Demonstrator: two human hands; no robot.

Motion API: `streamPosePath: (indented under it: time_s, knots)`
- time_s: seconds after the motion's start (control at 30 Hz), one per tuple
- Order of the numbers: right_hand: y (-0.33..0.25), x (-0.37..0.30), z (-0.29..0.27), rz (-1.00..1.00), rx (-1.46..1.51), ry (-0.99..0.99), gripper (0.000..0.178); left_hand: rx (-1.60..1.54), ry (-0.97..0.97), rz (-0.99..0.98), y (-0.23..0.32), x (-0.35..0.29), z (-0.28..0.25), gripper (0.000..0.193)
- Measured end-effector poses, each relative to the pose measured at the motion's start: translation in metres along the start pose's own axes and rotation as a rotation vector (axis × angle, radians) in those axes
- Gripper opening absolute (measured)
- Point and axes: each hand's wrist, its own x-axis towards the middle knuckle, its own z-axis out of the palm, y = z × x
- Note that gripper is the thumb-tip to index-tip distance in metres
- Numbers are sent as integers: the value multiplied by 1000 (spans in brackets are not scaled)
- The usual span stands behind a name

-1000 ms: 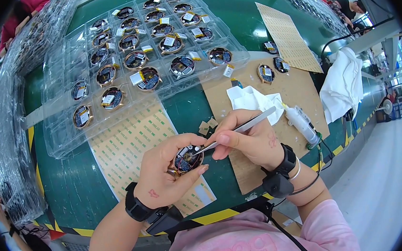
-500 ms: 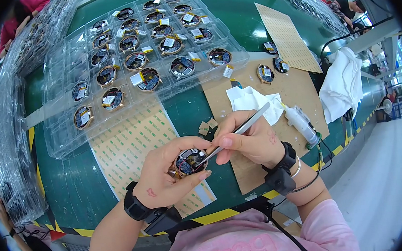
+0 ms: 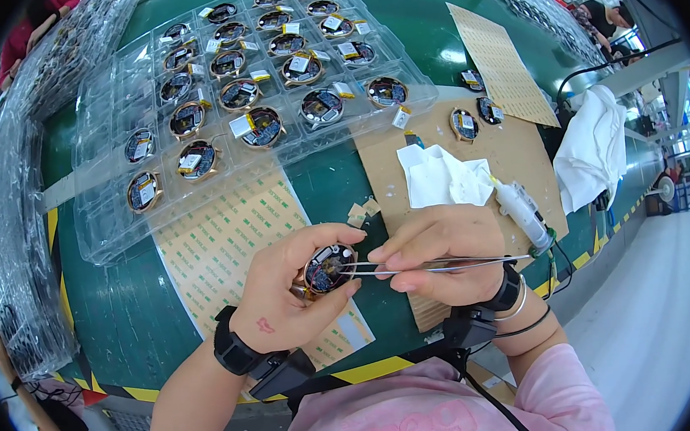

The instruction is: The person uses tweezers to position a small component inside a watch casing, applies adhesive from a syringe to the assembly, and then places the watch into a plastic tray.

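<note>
My left hand is closed round the rim of a round watch case with its circuit board exposed, thumb below and forefinger above. My right hand pinches metal tweezers, which lie almost level and point left. Their two prongs stand slightly apart, and the tips reach over the inside of the watch case; whether they grip a part is too small to see. Beneath my left hand lies a sheet of adhesive pieces on a tan backing. Small tan stickers rest on the green table just beyond the watch.
A clear plastic tray with several open watch cases fills the far left. To the right, a brown board bears a white cloth, a dispensing syringe and loose watch cases. Another sheet and crumpled white fabric lie beyond.
My right hand has turned, and the tweezers have swung from a steep slant to nearly level. Their prongs now show apart over the watch case. My left hand still holds the case.
</note>
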Motion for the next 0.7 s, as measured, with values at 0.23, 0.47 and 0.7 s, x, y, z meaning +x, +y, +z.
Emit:
streamPosePath:
  time_s: [0.23, 0.47, 0.7]
  knots:
    - [-1, -2, 4, -25, -78, 2, 18, 46, -4, 1, 1, -1, 2, 43]
    - [3, -4, 2, 30, -37, -2, 15, 31, 0, 26, -3, -2, 5, 42]
    - [3, 4, -3, 131, 17, -9, 9, 10, -54, 38, -1, 5, 0, 43]
